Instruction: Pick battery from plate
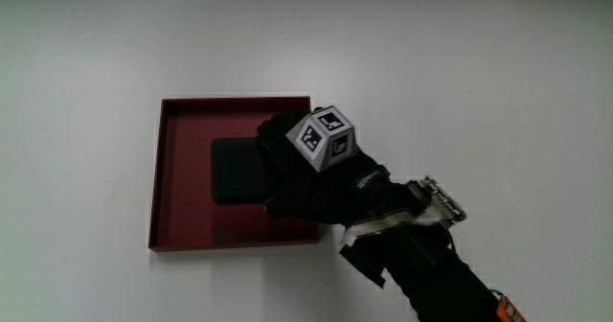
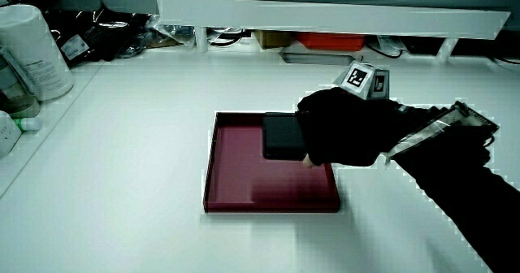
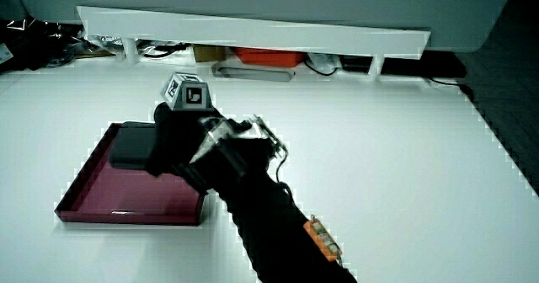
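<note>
A flat black battery (image 1: 236, 171) lies within a dark red square plate (image 1: 182, 221) on the white table. The hand (image 1: 270, 171) reaches over the plate's edge, and its fingers are curled around the battery's nearer end. A patterned cube (image 1: 324, 138) sits on the back of the hand. Both side views show the battery (image 2: 282, 136) (image 3: 130, 147) inside the plate (image 2: 236, 171) (image 3: 97, 192), with the hand (image 2: 305, 140) (image 3: 157, 152) closed on it. The fingertips are hidden under the hand, and I cannot tell whether the battery is off the plate's floor.
A low white partition (image 2: 325, 17) (image 3: 253, 30) runs along the table's edge farthest from the person, with cables and boxes under it. A white canister (image 2: 32, 49) stands at the table's edge near the partition.
</note>
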The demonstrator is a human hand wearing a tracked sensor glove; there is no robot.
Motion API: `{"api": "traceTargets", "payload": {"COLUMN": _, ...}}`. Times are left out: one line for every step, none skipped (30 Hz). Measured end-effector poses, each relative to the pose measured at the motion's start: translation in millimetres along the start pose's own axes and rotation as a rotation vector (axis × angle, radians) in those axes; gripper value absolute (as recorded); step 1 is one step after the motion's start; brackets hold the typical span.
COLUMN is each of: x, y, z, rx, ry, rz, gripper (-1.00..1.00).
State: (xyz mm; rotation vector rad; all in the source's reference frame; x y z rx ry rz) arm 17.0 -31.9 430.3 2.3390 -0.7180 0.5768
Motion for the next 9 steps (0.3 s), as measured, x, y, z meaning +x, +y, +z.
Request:
{"api": "traceTargets", "payload": {"x": 1.8, "y": -3.8, "z": 5.0, "rx": 0.010, "ry": 0.015, "rz": -0.004, "gripper": 1.00}}
{"api": "traceTargets", "payload": {"x": 4.9, "y": -6.3, "z": 8.1, "rx": 0.014, "ry": 0.008, "rz": -0.005, "gripper": 1.00}}
{"api": "traceTargets", "payload": {"x": 7.4, "y": -9.5, "z": 12.0, "rx": 0.023, "ry": 0.000, "rz": -0.014, "gripper": 1.00}}
{"api": "traceTargets", "payload": {"x": 12.3, "y": -10.9, "z": 13.3, "rx": 0.021, "ry": 0.009, "rz": -0.007, "gripper": 1.00}}
{"api": "traceTargets", "payload": {"x": 13.0, "y": -15.1, "z": 19.2, "rx": 0.031, "ry": 0.027, "rz": -0.002, "gripper": 1.00}}
{"api": "traceTargets", "payload": {"x": 16.9, "y": -17.3, "z": 21.8, "rx": 0.051, "ry": 0.001, "rz": -0.023, "gripper": 1.00}}
{"api": "traceTargets", "payload": {"x": 18.7, "y": -20.3, "z": 26.6, "rx": 0.053, "ry": 0.024, "rz": -0.019, "gripper": 1.00}}
{"api": "traceTargets", "payload": {"x": 21.1, "y": -23.3, "z": 30.9, "rx": 0.061, "ry": 0.036, "rz": -0.028, "gripper": 1.00}}
{"api": "traceTargets", "payload": {"x": 22.5, "y": -26.5, "z": 35.2, "rx": 0.073, "ry": 0.005, "rz": -0.051, "gripper": 1.00}}
